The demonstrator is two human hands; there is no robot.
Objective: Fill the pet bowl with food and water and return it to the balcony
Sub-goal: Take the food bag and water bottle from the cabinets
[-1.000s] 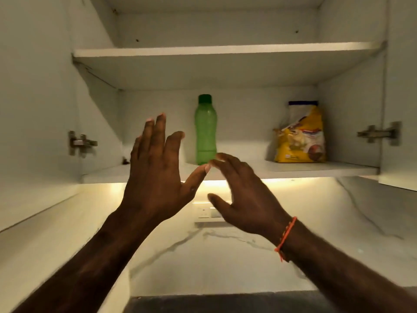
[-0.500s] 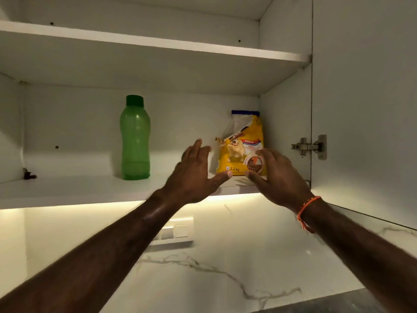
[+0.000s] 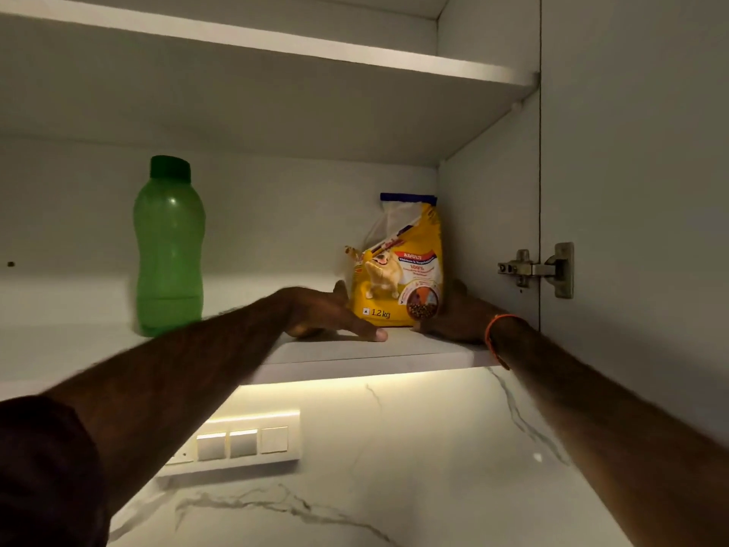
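Note:
A yellow pet food bag [image 3: 398,270] marked 1.2 kg stands upright at the right end of the lower cupboard shelf [image 3: 355,349]. My left hand [image 3: 327,313] lies against the bag's left side, fingers straight, with the thumb stretched along the shelf in front of the bag. On the other side my right hand [image 3: 459,313], with an orange wrist band, touches the bag's right side; its fingertips are hidden behind the bag. A green water bottle [image 3: 169,246] with a dark green cap stands farther left on the same shelf. No pet bowl is in view.
The cupboard's right wall and open door with a metal hinge [image 3: 536,269] are close to my right hand. An upper shelf [image 3: 355,53] spans overhead. Below are a lit marble backsplash and a white switch panel [image 3: 240,444].
Both hands have moved forward onto the shelf and now flank the food bag, touching its sides. The view has come closer and shifted slightly right.

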